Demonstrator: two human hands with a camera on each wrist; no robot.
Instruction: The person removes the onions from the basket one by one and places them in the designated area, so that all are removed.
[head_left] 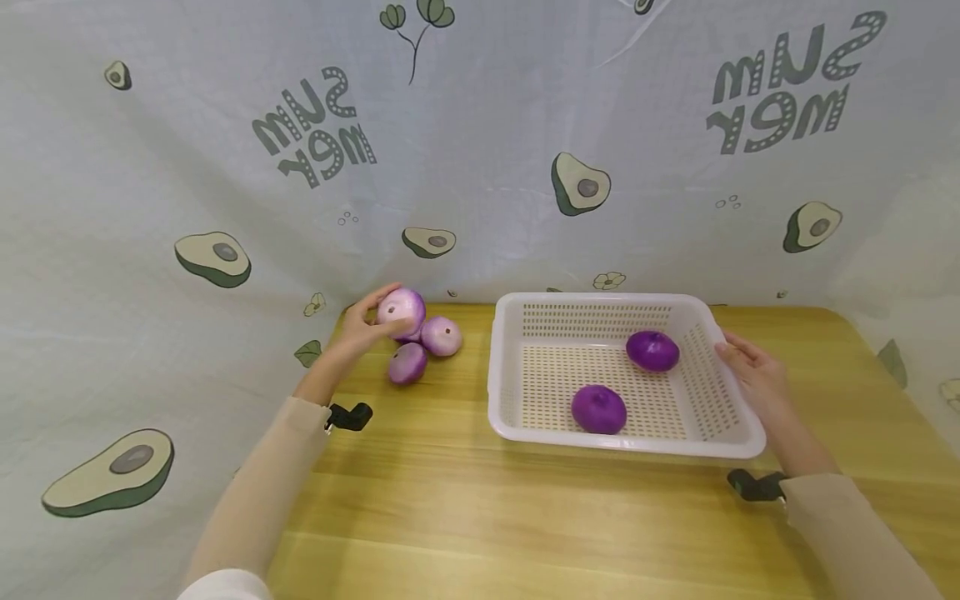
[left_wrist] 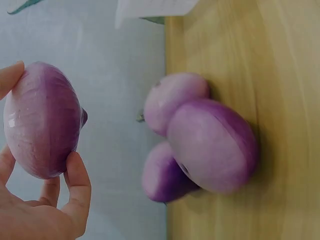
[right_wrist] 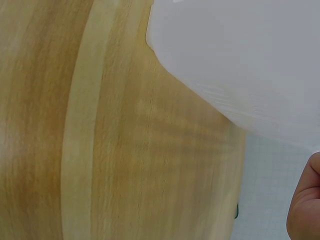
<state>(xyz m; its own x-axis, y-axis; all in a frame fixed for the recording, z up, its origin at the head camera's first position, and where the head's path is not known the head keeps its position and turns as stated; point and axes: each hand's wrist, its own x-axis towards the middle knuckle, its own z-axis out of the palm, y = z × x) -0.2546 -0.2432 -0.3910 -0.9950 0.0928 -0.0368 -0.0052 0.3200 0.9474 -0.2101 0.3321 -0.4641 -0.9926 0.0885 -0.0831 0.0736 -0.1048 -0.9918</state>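
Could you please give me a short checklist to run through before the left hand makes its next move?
1. Onion secured: ok. The left hand grips one shiny, round, purple-and-white onion in its fingers.
2. Held onion separated from the other three round, purple-and-white onions: ok. The left wrist view shows a gap.
3. Basket steadied: ok. The right hand holds the right end of the rectangular, white plastic basket.
4. Space inside: ok. Two round, deep-purple onions lie there, leaving the left part bare.
5. Basket sitting flat on the yellow, wood-grain table: cannot tell.
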